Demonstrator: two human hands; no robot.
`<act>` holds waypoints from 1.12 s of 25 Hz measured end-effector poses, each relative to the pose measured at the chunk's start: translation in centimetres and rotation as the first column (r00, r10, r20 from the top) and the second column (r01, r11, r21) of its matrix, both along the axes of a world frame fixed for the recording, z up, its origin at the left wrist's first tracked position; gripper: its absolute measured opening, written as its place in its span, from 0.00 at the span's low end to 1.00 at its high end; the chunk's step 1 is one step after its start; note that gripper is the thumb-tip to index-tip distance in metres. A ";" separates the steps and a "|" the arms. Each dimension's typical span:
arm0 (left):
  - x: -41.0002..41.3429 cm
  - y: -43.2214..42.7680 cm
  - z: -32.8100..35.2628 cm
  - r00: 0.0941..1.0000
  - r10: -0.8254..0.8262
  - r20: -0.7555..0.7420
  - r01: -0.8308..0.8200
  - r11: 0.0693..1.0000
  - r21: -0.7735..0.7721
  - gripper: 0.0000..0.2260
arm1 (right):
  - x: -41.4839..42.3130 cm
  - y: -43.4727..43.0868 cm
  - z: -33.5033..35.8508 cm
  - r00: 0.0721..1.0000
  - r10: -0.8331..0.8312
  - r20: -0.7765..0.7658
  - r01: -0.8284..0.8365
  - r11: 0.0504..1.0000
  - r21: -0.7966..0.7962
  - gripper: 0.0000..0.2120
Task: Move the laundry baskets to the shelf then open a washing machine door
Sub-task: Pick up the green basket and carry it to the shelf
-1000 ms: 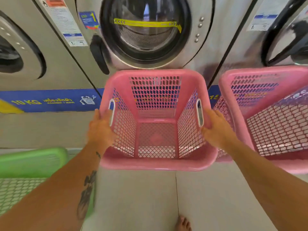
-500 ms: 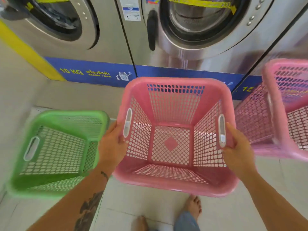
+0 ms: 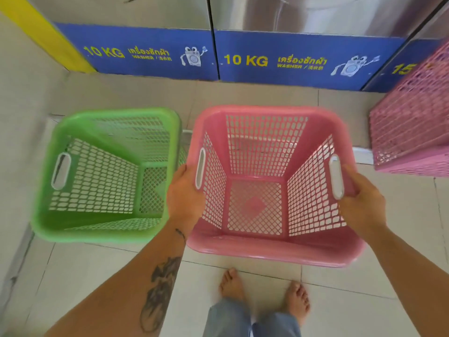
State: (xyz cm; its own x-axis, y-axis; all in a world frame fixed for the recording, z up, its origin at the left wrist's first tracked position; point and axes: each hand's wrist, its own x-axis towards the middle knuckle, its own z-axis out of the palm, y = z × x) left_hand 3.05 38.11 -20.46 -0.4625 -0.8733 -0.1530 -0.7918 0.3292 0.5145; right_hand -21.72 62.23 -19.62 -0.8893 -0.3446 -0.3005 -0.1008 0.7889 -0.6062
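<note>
Gripping the pink basket [image 3: 272, 186] by both side walls, the person had carried it down and leftward within the last second: it had been up in front of a washer door, and now it sat low in the centre of the frame, above the tiled floor [image 3: 97, 276] and just beside the green basket [image 3: 107, 173] at centre left. The washer doors had slid out of view at the top, leaving only the blue "10 KG" panels [image 3: 279, 59] across the upper part. That shift suggested the carrying step was under way, with this basket being brought alongside the green one; no shelf showed clearly, so whether the green basket already stood on it could not be told.

The left hand [image 3: 184, 195] was closed around the basket's left wall just outside its pale handle slot, and the right hand [image 3: 362, 203] was wrapped over the right wall beside the matching slot. The basket hung between the two hands, empty, its open top tilted toward the camera. A second pink basket [image 3: 413, 122] lay at the right edge, well apart from the hands. Bare feet [image 3: 264, 293] stood on the floor at the bottom centre. The door-opening step was not yet begun.
</note>
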 end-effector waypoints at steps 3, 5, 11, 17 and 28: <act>-0.2 0.0 -2.8 0.999 0.006 -0.034 -0.003 0.996 0.085 0.25 | 0.0 0.6 -2.3 0.998 0.068 -0.005 -0.068 0.996 0.052 0.35; -0.1 0.2 -4.2 1.000 0.004 -0.025 -0.001 0.991 0.134 0.25 | 0.2 1.2 -3.7 0.987 0.158 0.004 -0.157 0.984 0.082 0.35; -0.3 0.0 -2.6 0.997 -0.023 0.076 0.007 0.978 0.209 0.20 | -0.1 2.1 -3.5 0.951 0.281 0.128 -0.303 0.930 0.207 0.34; -6.3 1.5 5.8 0.995 0.099 -0.025 -0.088 0.959 0.271 0.17 | -4.1 3.4 4.4 0.957 0.253 0.140 -0.267 0.959 0.092 0.30; -36.0 16.9 17.1 0.874 -0.136 -0.467 0.245 0.952 0.181 0.13 | -26.8 17.1 15.5 0.918 0.302 -0.256 -0.339 0.934 -0.112 0.28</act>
State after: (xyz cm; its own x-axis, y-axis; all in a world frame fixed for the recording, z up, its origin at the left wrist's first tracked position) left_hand -32.93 55.06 -3.32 -0.6827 -0.7269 -0.0749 -0.3950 0.2809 0.8747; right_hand -48.51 79.31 -4.08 -0.7614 -0.6478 -0.0226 -0.4841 0.5915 -0.6448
